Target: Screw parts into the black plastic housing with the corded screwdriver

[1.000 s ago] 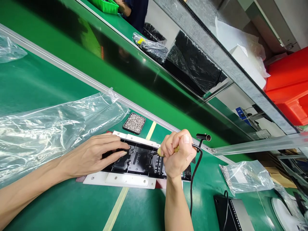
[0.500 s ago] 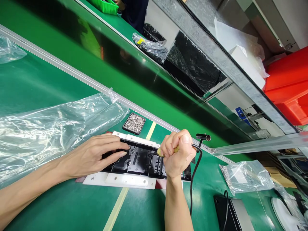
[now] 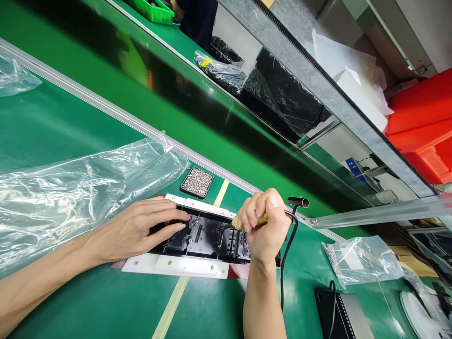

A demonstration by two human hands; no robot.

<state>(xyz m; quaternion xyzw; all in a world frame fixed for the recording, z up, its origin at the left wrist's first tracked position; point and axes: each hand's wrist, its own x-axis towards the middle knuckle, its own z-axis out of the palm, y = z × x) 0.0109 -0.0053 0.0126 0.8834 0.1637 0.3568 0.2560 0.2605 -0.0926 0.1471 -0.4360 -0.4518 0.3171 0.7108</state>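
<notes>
My right hand [image 3: 266,226] is wrapped round the yellow handle of a corded soldering iron [image 3: 237,222]. The iron's thin dark tip points left and down to the surface of a black plastic housing [image 3: 206,235]; whether it touches is too small to tell. Over the housing's left end lies my left hand [image 3: 148,228], its fingers stretched out and nothing visible held. The housing sits between the white strips of a fixture [image 3: 187,265]. Behind it stands a small black tray [image 3: 197,182] full of tiny metal pieces. My right hand and forearm hide part of the housing's right end.
A clear plastic bag [image 3: 88,188] spreads along the left. A metal tube holder [image 3: 298,202] stands behind my right hand. At the right lie a bag of small parts [image 3: 360,261] and a black-and-grey panel [image 3: 344,313]. A metal rail [image 3: 116,115] crosses behind; another person stands beyond.
My right hand has shifted slightly to the right with the soldering iron, showing more of its yellow handle. My left hand and the housing stay where they were.
</notes>
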